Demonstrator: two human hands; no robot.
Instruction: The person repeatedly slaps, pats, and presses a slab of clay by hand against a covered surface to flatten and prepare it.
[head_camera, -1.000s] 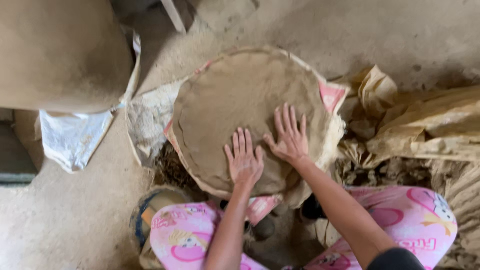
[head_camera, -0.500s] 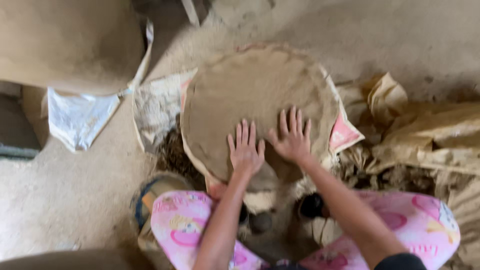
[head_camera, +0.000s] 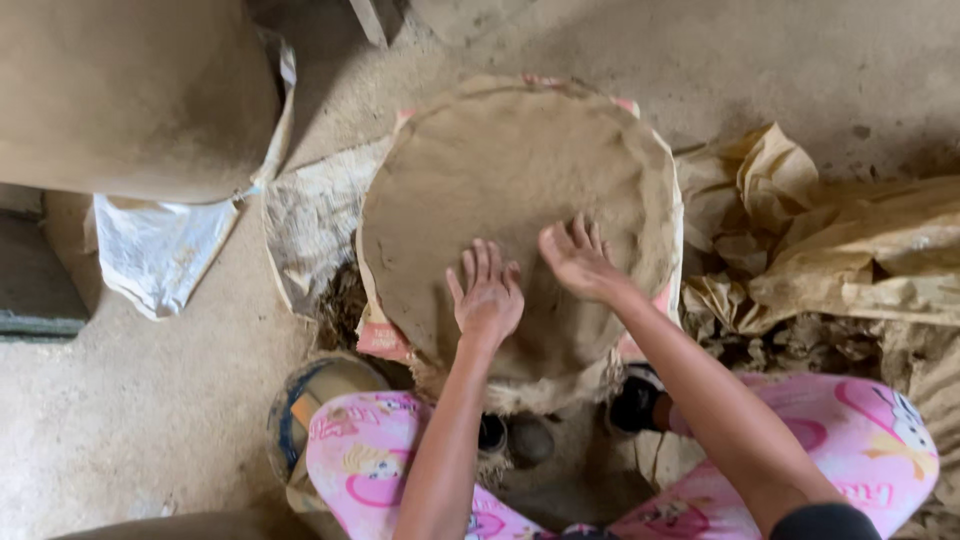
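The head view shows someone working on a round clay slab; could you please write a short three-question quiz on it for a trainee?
1. True or false: both hands lie palm down on the round clay slab.
2. Multiple choice: what lies crumpled to the right of the slab? A) a metal bucket B) tan paper sacking C) a wooden board
3. Fill the gap: the left hand has its fingers ____, not curled into a fist.

Key
1. True; the right hand also rests on it, beside the left one.
2. B
3. spread
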